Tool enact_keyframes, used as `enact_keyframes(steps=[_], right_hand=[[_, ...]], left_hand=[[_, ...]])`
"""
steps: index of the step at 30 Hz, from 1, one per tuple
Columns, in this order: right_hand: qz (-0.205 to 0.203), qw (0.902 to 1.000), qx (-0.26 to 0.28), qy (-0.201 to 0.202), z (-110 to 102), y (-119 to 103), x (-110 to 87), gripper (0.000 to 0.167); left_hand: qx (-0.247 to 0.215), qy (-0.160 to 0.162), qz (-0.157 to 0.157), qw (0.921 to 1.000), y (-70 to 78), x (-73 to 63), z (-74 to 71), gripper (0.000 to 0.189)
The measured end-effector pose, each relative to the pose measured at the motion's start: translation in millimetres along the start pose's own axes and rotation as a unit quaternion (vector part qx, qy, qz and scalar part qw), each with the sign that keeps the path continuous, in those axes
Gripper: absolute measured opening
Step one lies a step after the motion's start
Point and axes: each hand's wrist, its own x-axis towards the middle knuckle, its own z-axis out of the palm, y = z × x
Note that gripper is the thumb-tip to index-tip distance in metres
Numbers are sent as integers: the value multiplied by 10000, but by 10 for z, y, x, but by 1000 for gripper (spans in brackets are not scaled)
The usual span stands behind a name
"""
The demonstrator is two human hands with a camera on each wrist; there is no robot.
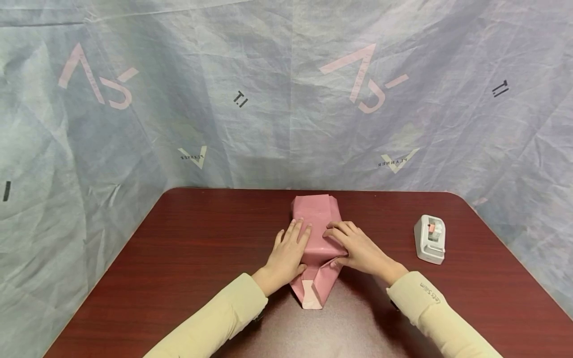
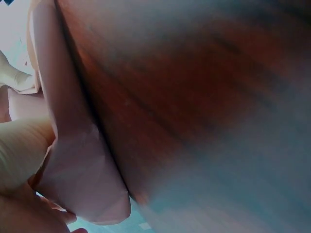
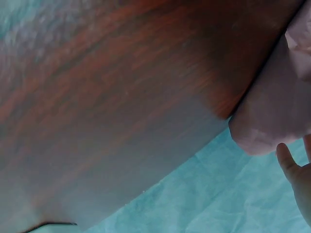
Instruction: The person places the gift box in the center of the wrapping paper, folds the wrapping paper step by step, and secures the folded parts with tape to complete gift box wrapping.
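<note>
A pink paper-wrapped package [image 1: 315, 209] lies lengthwise on the dark red table, its near end folded into a taper with a pale strip [image 1: 310, 294] showing. My left hand [image 1: 286, 253] rests on its left side, fingers straight over the top and thumb by the near end. On the right, my right hand [image 1: 360, 248] holds the near corner, with bent fingers on top and the thumb against a raised fold [image 1: 329, 268]. The left wrist view catches the package's side [image 2: 73, 160] close up; in the right wrist view its far end [image 3: 257, 131] appears beside a fingertip.
A white tape dispenser [image 1: 430, 239] stands on the table [image 1: 215, 228] to the right of the package. Behind the table's far edge hangs a pale printed cloth [image 1: 268, 124], which also runs along both sides.
</note>
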Motion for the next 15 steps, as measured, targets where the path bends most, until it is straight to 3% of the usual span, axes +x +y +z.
enact_keyframes(steps=[15], right_hand=[[246,9987,367,248,101,32,2,57]], left_hand=[[45,-111,31,9999,-7,2,-14,92]])
